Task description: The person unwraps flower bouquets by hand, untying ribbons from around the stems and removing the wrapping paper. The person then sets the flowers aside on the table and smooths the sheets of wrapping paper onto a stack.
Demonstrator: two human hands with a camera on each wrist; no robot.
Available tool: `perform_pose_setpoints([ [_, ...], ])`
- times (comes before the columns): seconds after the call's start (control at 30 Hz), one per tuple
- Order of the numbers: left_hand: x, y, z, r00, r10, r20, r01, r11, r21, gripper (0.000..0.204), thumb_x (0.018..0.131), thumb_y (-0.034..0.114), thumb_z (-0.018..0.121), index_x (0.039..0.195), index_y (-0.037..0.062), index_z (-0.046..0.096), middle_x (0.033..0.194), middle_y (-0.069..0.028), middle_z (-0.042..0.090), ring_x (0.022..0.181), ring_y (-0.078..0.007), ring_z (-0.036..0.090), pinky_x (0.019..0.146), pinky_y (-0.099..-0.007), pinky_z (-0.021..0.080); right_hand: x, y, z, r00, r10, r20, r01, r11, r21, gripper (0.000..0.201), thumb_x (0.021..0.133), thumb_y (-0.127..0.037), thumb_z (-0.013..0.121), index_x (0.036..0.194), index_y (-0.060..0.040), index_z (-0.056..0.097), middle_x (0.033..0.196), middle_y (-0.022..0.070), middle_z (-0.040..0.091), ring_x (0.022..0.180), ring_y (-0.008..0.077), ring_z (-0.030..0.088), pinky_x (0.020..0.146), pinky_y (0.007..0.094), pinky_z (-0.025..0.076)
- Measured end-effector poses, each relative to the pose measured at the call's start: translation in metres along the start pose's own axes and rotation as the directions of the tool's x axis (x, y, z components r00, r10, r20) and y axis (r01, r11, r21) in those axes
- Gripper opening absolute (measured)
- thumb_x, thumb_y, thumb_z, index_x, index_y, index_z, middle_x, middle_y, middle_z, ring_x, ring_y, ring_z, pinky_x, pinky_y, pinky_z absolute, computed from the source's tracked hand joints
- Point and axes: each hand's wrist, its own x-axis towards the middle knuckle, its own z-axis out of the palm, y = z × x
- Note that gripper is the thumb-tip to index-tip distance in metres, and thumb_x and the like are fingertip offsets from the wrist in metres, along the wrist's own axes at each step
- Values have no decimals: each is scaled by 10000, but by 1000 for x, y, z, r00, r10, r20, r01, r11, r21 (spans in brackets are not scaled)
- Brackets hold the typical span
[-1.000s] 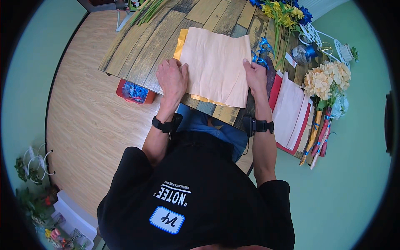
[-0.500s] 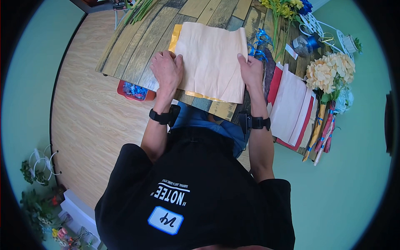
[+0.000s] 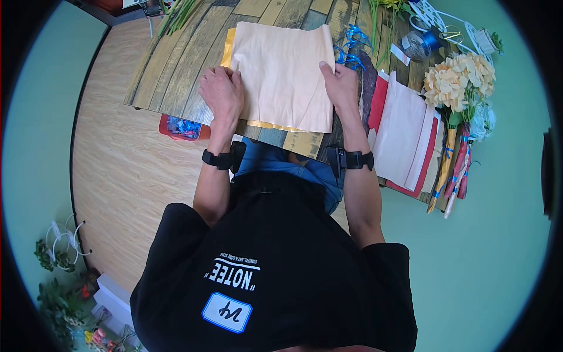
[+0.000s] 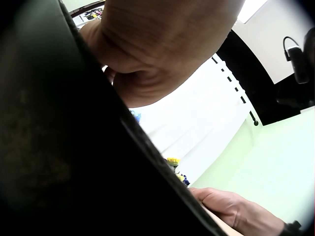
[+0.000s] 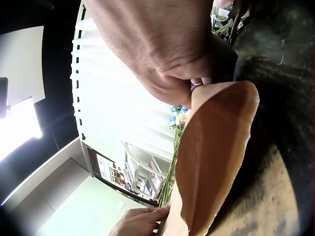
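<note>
A sheet of cream wrapping paper (image 3: 284,76) with a yellow-gold layer (image 3: 229,47) showing along its left and lower edges lies near the front of the wooden table. My left hand (image 3: 223,92) holds its left edge with bent fingers. At the right edge my right hand (image 3: 342,88) pinches the paper, thumb on top and fingers underneath. In the right wrist view that side of the paper (image 5: 216,147) curves up into an open roll beneath the right hand (image 5: 162,49). The left hand's palm side is hidden in the head view.
Blue curled ribbon (image 3: 355,38) lies right of the paper. Beyond are red and pale paper sheets (image 3: 402,129), wrapped cream flowers (image 3: 460,79) and a blue ribbon spool (image 3: 431,40). Green stems (image 3: 180,16) lie far left. A red bin (image 3: 202,132) stands below the table edge.
The head view has shifted, so the table's things sit differently in it. Both hands keep their hold, and the paper has moved slightly left, away from the blue ribbon.
</note>
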Motion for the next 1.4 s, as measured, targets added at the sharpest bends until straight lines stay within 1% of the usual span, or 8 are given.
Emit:
perform_pose_setpoints([
  [0.27,-4,5,-9,998,47,-33,-51,993,-110,190,879,222,706,925,41,670,934,-140,647,921,-341,609,817,-476,453,-5,-8,0,1000,-3,-7,3,1000,13,346,894,-313,728,909,33,741,609,67,629,551,123,538,550,344,432],
  [0.47,2,15,-22,988,-114,102,149,872,-467,225,905,192,713,1007,2,646,907,-153,704,762,-316,685,697,-411,534,-7,-9,0,1000,13,-11,-13,1000,2,351,893,-317,729,901,33,735,607,68,623,549,125,525,549,346,428],
  [0.53,7,7,-18,943,-151,297,319,668,-672,271,901,177,715,1087,-6,644,901,-158,717,778,-285,703,712,-394,541,-5,-7,-2,1000,14,-13,-14,1000,2,350,892,-317,732,894,33,732,605,67,621,546,127,520,547,348,426],
  [0.67,13,-10,-23,942,-93,323,298,675,-675,299,907,204,707,1116,-3,654,867,-160,725,777,-274,712,721,-400,538,-2,-1,0,1000,25,0,-25,999,-20,346,881,-316,750,888,30,730,619,60,631,542,122,525,540,335,426],
  [0.73,16,-14,-29,955,-159,252,246,897,-368,281,931,236,674,1064,-11,658,818,-167,717,771,-306,708,731,-421,536,-4,-3,1,999,45,10,-45,999,14,345,873,-313,761,892,30,730,629,56,641,546,118,539,542,324,436],
  [0.83,15,-12,-28,981,-130,142,164,952,-260,272,949,248,639,991,-20,659,818,-192,712,782,-348,701,738,-443,530,-7,-9,4,999,42,1,-42,999,26,356,854,-313,788,913,34,732,658,54,664,570,108,582,558,299,465],
  [1.2,17,-11,-30,979,-135,154,169,957,-235,184,923,182,642,936,0,624,813,-209,686,792,-414,675,723,-503,506,-8,-22,3,997,65,-28,-70,968,-241,419,791,-382,836,909,11,755,712,80,713,613,165,651,617,330,509],
  [1.4,16,-20,-24,989,-97,111,114,981,-157,154,916,145,653,969,2,634,845,-199,703,797,-394,686,714,-468,518,-9,-26,7,994,93,-51,-100,981,-168,433,804,-422,819,909,-6,764,740,103,729,652,198,686,654,339,528],
])
